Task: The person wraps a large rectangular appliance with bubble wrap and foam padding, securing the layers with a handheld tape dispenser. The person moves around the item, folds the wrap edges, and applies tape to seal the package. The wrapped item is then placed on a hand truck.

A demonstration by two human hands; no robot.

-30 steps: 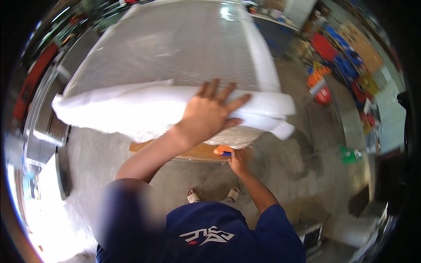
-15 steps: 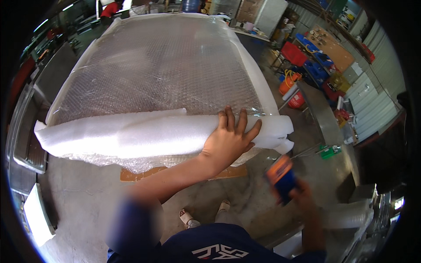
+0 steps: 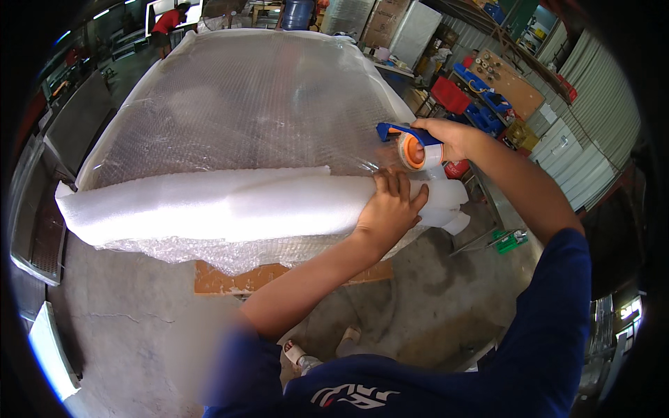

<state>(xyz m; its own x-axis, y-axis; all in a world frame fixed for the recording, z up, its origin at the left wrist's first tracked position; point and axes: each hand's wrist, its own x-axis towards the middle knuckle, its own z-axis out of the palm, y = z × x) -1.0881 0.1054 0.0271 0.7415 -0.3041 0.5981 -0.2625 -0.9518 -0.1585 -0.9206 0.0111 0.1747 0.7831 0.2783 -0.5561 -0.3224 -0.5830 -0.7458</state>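
My right hand [image 3: 449, 136] is closed around a blue tape dispenser [image 3: 433, 138] with an orange hub. It is held over the right end of a large flat panel covered in bubble wrap [image 3: 258, 104]. A strip of clear tape [image 3: 435, 172] seems to run from the dispenser down to the white foam sheet [image 3: 174, 209]. This sheet is folded over the panel's near edge. On the foam, just below the dispenser, my left hand [image 3: 391, 205] presses with its fingers apart. Bubble wrap [image 3: 230, 258] hangs out beneath the foam.
A brown board [image 3: 216, 280] shows below the panel's near edge. To the right stand a metal bench with a green tool [image 3: 511, 241], a red chair [image 3: 451, 95] and blue bins. Metal panels [image 3: 83, 132] lean at the left. A person in red [image 3: 166, 22] is far back left.
My right hand has brought the dispenser up from low right to above the panel's right end. My left hand has slid slightly right along the foam.
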